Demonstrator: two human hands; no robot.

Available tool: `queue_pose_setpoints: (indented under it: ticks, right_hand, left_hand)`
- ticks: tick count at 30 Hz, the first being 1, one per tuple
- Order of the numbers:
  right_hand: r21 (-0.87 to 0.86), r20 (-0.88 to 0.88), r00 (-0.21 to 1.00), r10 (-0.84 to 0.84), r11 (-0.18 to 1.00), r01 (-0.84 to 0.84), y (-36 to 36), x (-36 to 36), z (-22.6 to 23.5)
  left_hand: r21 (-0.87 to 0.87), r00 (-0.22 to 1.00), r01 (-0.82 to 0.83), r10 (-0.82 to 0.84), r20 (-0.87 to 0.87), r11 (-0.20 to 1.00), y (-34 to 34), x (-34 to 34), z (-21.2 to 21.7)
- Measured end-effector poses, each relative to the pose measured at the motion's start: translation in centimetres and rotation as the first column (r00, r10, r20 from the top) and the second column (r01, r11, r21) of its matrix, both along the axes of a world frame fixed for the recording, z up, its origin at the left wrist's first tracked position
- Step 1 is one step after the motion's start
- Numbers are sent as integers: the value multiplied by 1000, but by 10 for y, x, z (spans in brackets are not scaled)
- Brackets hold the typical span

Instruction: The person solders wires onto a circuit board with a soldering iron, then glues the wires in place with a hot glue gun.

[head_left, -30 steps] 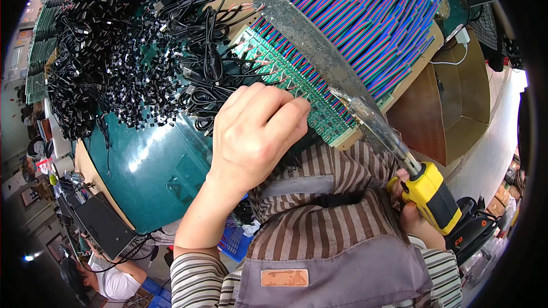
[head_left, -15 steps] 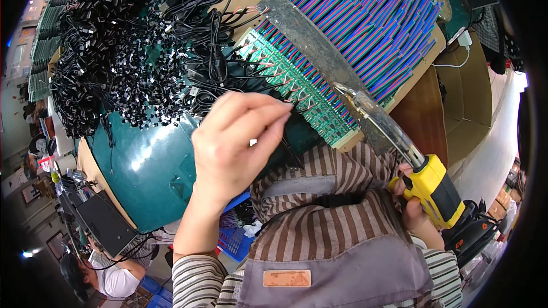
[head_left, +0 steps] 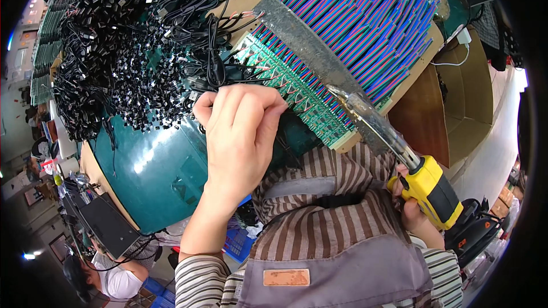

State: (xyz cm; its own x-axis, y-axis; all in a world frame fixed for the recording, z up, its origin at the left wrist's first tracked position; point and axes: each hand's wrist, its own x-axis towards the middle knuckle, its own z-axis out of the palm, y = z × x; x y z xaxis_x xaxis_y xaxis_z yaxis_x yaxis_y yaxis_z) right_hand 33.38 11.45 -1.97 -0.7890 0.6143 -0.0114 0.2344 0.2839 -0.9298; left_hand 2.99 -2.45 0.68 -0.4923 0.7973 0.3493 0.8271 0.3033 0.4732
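My left hand [head_left: 242, 131] is closed in a pinch beside a row of green circuit boards [head_left: 311, 105]. Whatever lies between its fingertips is too small to make out. Short pale and reddish wires stand up from the boards, joined to black cables [head_left: 214, 71]. My right hand [head_left: 414, 211] grips a yellow and black soldering gun [head_left: 435, 191] at the lower right. Its long metal barrel points up and left toward the boards. Across the ribbon wires [head_left: 365, 28] lies a dark, worn metal bar [head_left: 308, 40]; the gun's front end is over its lower part.
A large heap of black cables with small plugs [head_left: 137, 68] covers the left of the green tabletop [head_left: 165, 177]. An open cardboard box [head_left: 468, 97] stands at the right. Another person [head_left: 117, 274] sits at the lower left, near a black box-shaped device [head_left: 108, 225].
My left hand has turned and shifted slightly, with its fingers curled more downward. The soldering gun's front end has moved a little to the left; my right hand has barely moved.
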Motion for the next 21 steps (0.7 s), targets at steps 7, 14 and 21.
queue_pose_setpoints:
  ticks: [7, 14, 21]
  right_hand:
    - [-112, -23, 997, -68, 992, 65, -3, -4, 4]
    - [-118, -6, 999, -37, 992, 36, -1, -4, 6]
    - [-119, 64, 998, 7, 993, 1, 1, 1, 7]
  left_hand:
    - [58, 961, 151, -161, 225, 987, 6, 25, 18]
    - [3, 961, 44, -43, 274, 999, 4, 28, 12]
    - [-83, 984, -39, 53, 167, 996, 8, 29, 13]
